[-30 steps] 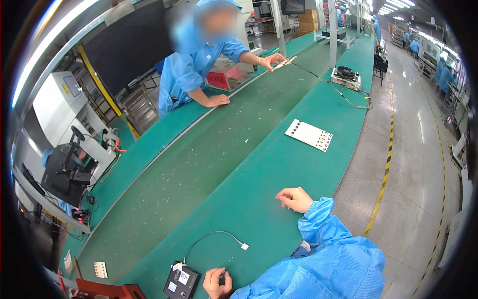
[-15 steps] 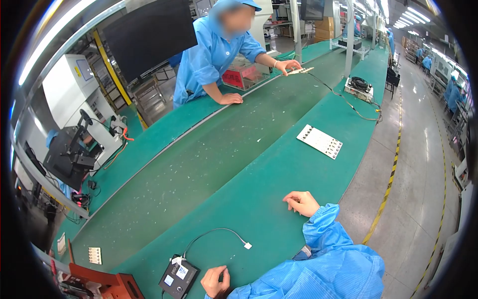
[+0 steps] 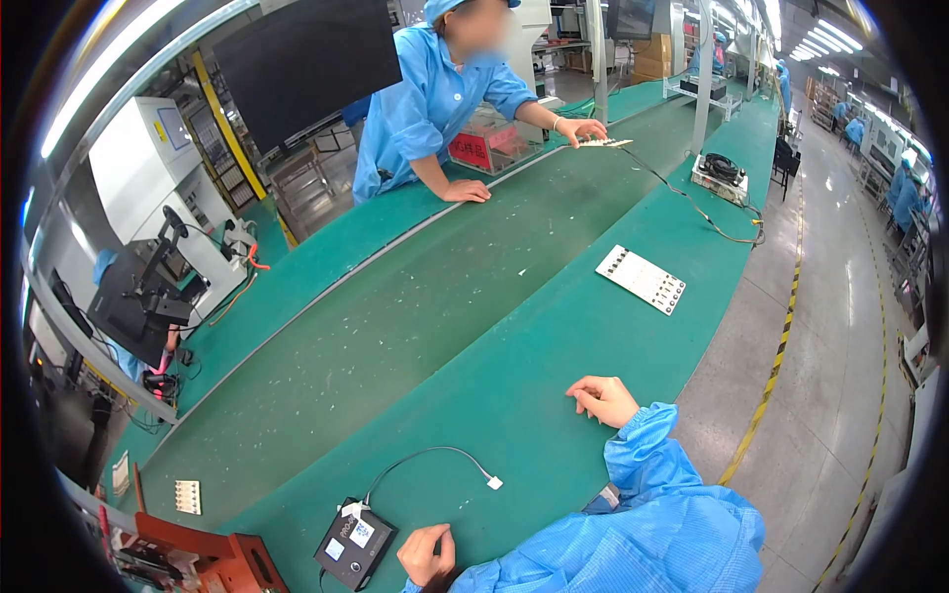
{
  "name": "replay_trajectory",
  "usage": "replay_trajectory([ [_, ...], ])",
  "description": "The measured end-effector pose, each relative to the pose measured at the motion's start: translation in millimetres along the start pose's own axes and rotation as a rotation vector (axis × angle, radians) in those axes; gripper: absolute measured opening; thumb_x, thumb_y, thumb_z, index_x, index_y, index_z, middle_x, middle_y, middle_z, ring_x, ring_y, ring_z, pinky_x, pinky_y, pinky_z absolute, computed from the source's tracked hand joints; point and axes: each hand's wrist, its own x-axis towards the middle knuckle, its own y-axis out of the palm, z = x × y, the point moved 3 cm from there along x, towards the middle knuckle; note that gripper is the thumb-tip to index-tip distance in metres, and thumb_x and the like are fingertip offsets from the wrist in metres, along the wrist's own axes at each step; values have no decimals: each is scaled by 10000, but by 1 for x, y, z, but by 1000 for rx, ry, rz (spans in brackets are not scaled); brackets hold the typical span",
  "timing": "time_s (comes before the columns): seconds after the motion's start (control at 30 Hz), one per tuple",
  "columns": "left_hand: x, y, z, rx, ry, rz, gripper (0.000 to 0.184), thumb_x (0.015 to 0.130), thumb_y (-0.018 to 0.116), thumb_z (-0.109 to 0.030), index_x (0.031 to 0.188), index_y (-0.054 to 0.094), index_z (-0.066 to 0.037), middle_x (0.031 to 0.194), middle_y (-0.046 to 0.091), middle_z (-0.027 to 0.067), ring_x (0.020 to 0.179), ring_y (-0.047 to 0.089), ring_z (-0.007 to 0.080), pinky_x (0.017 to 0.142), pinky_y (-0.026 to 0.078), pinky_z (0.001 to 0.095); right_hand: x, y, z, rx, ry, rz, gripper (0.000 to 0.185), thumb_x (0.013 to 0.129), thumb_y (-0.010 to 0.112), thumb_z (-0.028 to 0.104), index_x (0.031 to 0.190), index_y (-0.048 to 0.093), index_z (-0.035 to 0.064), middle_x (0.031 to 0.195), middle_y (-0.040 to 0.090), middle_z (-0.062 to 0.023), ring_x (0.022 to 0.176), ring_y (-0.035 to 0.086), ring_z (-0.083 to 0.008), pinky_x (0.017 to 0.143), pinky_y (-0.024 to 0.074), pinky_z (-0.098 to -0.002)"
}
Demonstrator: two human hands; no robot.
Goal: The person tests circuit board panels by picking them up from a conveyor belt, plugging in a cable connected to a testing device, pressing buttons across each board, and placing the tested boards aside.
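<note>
My left hand (image 3: 426, 553) rests at the near edge of the green bench with its fingers curled in, and nothing shows in it. Just left of it is a black box (image 3: 356, 544) with a small screen and white labels. From this box a thin cable (image 3: 435, 450) arcs over the bench to a white connector (image 3: 495, 483). My right hand (image 3: 605, 401) is held loosely closed over the bench, thumb near the bent fingers, with no object visible. Beyond it lies a white board (image 3: 641, 280) with rows of dark components, apart from the hand.
Across the green conveyor belt (image 3: 395, 326), a co-worker (image 3: 425, 109) leans in, one hand on a pale board (image 3: 605, 143) joined to a cable. A small board (image 3: 188, 497) lies on the belt's near-left end, by an orange-red fixture (image 3: 213, 553). A white device (image 3: 720, 178) with coiled cable stands at far right.
The view has shifted slightly, moving the far scene a little to the right. Both my hands keep their curled pose. The co-worker's hand stays on the pale board.
</note>
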Motion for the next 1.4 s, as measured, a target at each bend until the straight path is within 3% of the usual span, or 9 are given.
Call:
replay_trajectory([
  [0.07, -7, 2, 3, 102, -32, 84, 153, 780, 684, -106, 928, 688, -67, 873, 687, 129, 776, 666, 299, 698, 532, 363, 0, 0, 0, -20, -9, -9, 210, 936, 526, 127, 1039, 662, 5, 720, 651, -52, 567, 567, -94, 451, 446, -251],
  [0.67, -2, -6, -3, 76, -53, 54, 150, 764, 678, -65, 914, 690, -60, 828, 675, 124, 719, 651, 291, 660, 526, 351, 1, 4, -2, -25, 11, -8, 197, 925, 534, 103, 1027, 660, -9, 707, 649, -58, 575, 570, -96, 498, 465, -250],
  [1.4, -7, -6, 0, 91, -22, 20, 198, 714, 707, -103, 910, 694, -78, 850, 689, 125, 743, 669, 291, 686, 542, 361, -1, 5, 1, -1, -11, -12, 208, 930, 538, 132, 1043, 662, 9, 714, 652, -47, 568, 561, -86, 460, 448, -242],
])
